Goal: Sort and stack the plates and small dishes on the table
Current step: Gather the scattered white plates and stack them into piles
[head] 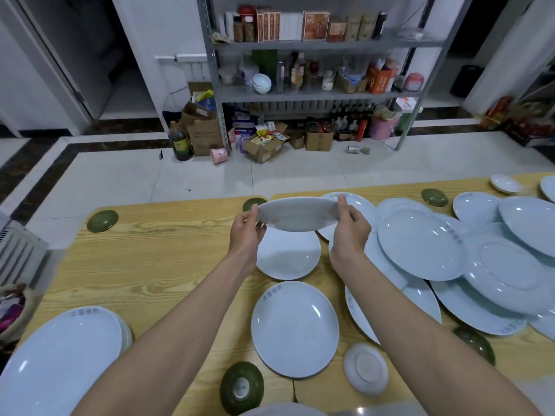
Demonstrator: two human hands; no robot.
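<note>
While left hand [246, 232] and right hand [350, 232] grip opposite rims of a tilted plate [297, 214], a second plate [288, 256] lies beneath.

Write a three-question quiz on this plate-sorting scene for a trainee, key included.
1. True or false: the lifted plate is held by the left hand alone.
2. Multiple choice: the green dish nearest the camera lies
A) upside down on the table
B) right way up, filled with food
C) on top of a white plate
3. Fill in: the stack of plates stands at the near ____ corner of the table.

Key
1. False: the right hand grips the other end.
2. A: its foot ring faces up.
3. left
</note>
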